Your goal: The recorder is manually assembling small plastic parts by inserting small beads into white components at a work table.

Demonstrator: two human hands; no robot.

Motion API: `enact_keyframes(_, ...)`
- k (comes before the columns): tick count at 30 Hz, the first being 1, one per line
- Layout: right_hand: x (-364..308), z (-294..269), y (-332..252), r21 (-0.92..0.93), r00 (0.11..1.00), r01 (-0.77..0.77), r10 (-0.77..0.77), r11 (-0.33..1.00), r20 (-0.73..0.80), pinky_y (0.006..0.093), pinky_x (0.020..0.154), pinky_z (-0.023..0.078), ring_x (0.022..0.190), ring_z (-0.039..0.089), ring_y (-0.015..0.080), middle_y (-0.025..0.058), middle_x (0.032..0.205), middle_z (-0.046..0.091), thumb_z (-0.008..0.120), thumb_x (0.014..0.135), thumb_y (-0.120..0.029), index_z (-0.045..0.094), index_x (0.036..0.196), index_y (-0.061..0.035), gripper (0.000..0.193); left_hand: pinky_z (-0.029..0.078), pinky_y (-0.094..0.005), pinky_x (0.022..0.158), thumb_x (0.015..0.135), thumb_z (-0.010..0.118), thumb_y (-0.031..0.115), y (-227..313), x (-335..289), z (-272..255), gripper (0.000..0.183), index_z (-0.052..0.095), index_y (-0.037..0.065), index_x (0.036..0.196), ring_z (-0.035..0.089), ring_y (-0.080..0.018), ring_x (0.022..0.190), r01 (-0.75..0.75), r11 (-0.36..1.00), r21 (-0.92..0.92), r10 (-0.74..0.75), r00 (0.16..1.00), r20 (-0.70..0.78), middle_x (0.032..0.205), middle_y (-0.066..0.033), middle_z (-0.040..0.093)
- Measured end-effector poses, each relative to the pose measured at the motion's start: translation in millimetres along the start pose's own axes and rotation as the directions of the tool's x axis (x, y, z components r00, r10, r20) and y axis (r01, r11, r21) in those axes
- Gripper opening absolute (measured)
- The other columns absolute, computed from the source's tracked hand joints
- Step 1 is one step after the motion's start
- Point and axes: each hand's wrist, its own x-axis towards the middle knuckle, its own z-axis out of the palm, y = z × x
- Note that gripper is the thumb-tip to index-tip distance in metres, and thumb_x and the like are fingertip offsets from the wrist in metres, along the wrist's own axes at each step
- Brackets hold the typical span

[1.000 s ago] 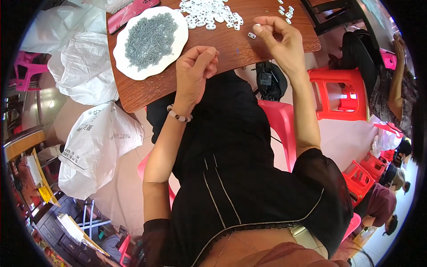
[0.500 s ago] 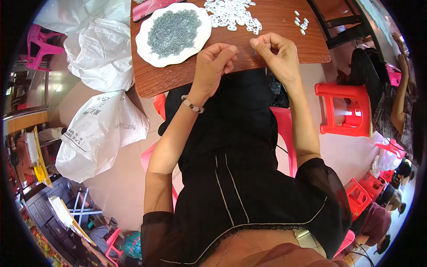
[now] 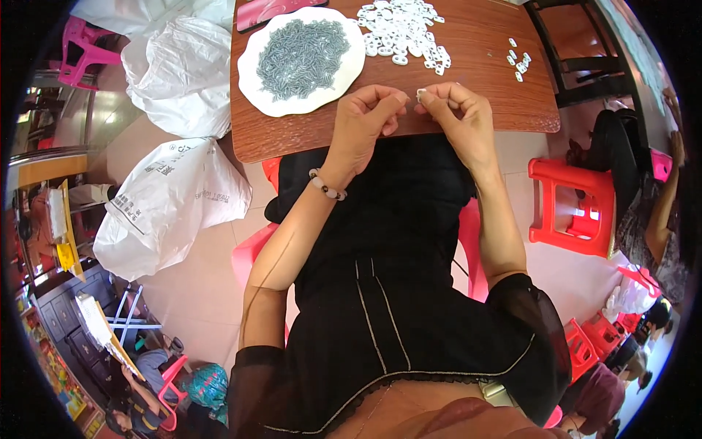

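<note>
Both my hands meet over the near edge of the brown table (image 3: 307, 139), fingertips almost touching. Between the thumb and forefinger of my right hand (image 3: 462, 121) is a small white plastic piece (image 3: 420, 94). My left hand (image 3: 365, 124), with a beaded bracelet at the wrist, is closed in a pinch facing it; whatever its fingertips hold is too small to make out. Beyond my left hand stands a white scalloped plate (image 3: 252, 91) heaped with small grey spiral pieces (image 3: 303, 58). A pile of white plastic pieces with holes (image 3: 401, 29) lies past my fingertips.
A few similar white pieces (image 3: 521, 66) lie apart at the table's right. A pink phone-like flat object (image 3: 278, 13) rests at the far left edge. White sacks (image 3: 172, 205) stand on the floor at left. A red stool (image 3: 574, 201) is at right, with people beyond.
The view has shifted a little, so the table sits lower and further right. My fingertips have come closer together, and the white piece now shows in my right hand.
</note>
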Motion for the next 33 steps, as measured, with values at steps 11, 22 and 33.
enact_keyframes(11, 0, -13, -9, 0.217, 1.0, -0.009, 0.012, 0.976, -0.009, 0.0169, 0.06, 0.042, 0.068, 0.056, 0.0022, -0.0003, 0.076, 0.066, 0.065, 0.091, -0.016, 0.066, 0.092, -0.0002, 0.016, 0.034, -0.0179, 0.048, 0.087, 0.068, 0.014, 5, 6, 28, 0.015, 0.066, -0.001, 0.09, 0.046, -0.0034, 0.055, 0.021, 0.999, 0.037, -0.018, 0.997, -0.077, 0.074, -0.0013, 0.06)
enact_keyframes(22, -2, -20, -10, 0.434, 0.995, -0.074, 0.096, 0.898, -0.029, 0.0169, 0.066, 0.044, 0.073, 0.058, 0.0033, 0.0, 0.08, 0.064, 0.064, 0.092, -0.013, 0.064, 0.092, 0.0009, 0.014, 0.034, -0.0164, 0.05, 0.09, 0.065, 0.015, -2, 26, 41, 0.015, 0.066, 0.001, 0.094, 0.047, -0.0024, 0.057, 0.08, 0.997, 0.004, -0.078, 0.987, -0.143, 0.075, -0.0002, 0.061)
enact_keyframes(33, 1, -30, -13, 0.407, 0.988, -0.015, 0.075, 0.913, -0.133, 0.0181, 0.068, 0.043, 0.077, 0.059, 0.0052, 0.0015, 0.083, 0.066, 0.063, 0.092, -0.012, 0.065, 0.097, -0.0016, 0.011, 0.036, -0.0182, 0.051, 0.09, 0.065, 0.014, 8, 41, 57, 0.015, 0.066, 0.0, 0.092, 0.048, -0.0032, 0.058, 0.073, 0.997, -0.004, -0.073, 0.996, -0.048, 0.077, -0.0012, 0.062)
